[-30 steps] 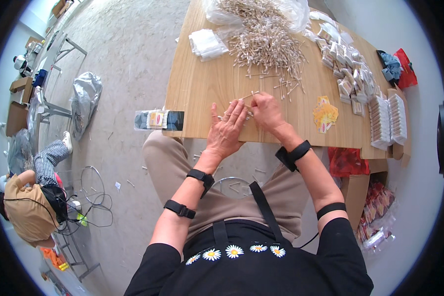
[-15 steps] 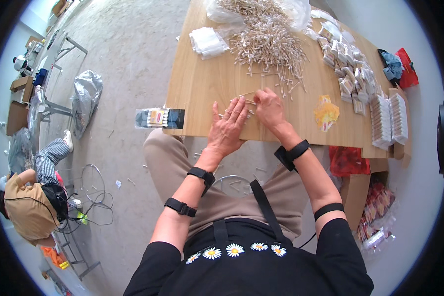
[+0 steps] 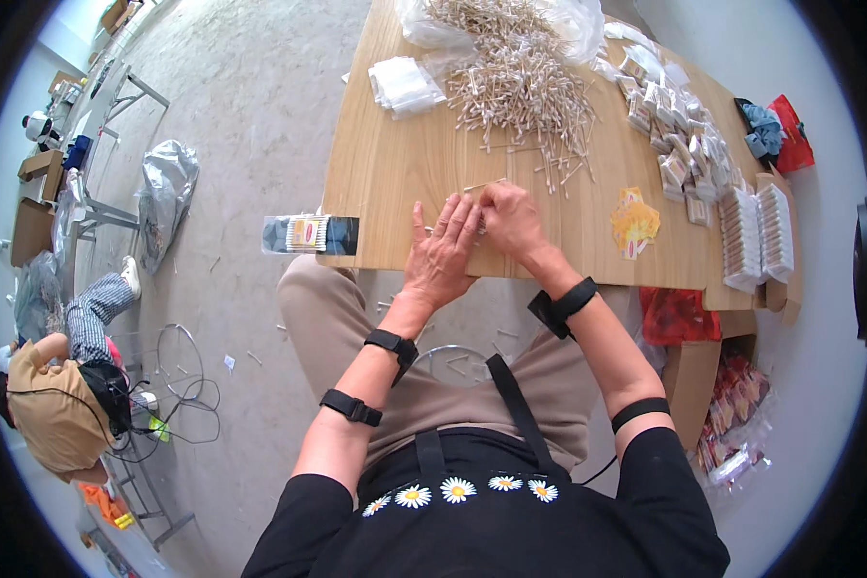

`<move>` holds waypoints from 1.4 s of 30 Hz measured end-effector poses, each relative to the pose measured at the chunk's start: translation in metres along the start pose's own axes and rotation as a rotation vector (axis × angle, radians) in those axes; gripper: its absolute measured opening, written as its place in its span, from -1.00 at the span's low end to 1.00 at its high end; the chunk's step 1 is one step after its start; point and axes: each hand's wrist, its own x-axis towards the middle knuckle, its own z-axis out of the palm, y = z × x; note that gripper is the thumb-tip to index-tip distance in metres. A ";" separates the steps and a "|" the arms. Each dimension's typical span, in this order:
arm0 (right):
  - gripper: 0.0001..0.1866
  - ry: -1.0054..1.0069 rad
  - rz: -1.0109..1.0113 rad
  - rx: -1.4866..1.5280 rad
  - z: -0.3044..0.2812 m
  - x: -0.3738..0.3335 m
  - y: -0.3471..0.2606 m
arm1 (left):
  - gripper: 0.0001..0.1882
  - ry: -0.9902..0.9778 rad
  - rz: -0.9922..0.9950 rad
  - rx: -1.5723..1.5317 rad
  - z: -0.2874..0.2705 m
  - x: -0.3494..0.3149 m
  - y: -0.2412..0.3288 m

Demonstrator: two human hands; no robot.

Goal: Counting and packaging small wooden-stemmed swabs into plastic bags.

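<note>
My left hand (image 3: 441, 246) lies on the wooden table near its front edge, with its fingers stretched out. Curled in against those fingers is my right hand (image 3: 511, 223), closed in a pinch whose contents are hidden. White tips of a few swabs show between the two hands. Just beyond the fingertips lies a single cotton swab (image 3: 485, 184). A large loose heap of cotton swabs (image 3: 525, 91) spreads over the far middle of the table. To the right of my right hand are yellow printed cards (image 3: 635, 223).
Clear plastic bags (image 3: 405, 85) lie at the far left of the table (image 3: 385, 173). A swab pack (image 3: 307, 233) sits at the left corner. Filled packs (image 3: 679, 144) pile up at right, beside stacked rows (image 3: 742, 236). Another person (image 3: 63, 405) works at far left.
My right hand has moved left and slightly nearer, closing up against the fingers of my left hand. The left hand has stayed nearly in place.
</note>
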 end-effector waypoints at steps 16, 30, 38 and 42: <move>-0.80 0.257 0.427 -0.361 -0.037 0.029 0.048 | 0.02 -0.015 -0.006 0.009 -0.003 -0.001 0.000; -0.89 0.016 0.144 -0.269 -0.019 0.012 0.020 | 0.05 -0.025 -0.011 0.031 0.000 -0.001 -0.001; -0.93 0.113 0.104 -0.109 -0.006 0.006 0.012 | 0.08 -0.047 0.005 0.033 -0.004 0.001 0.001; -0.93 0.049 0.077 -0.098 0.004 -0.004 -0.006 | 0.11 -0.048 0.008 0.049 -0.002 0.001 0.000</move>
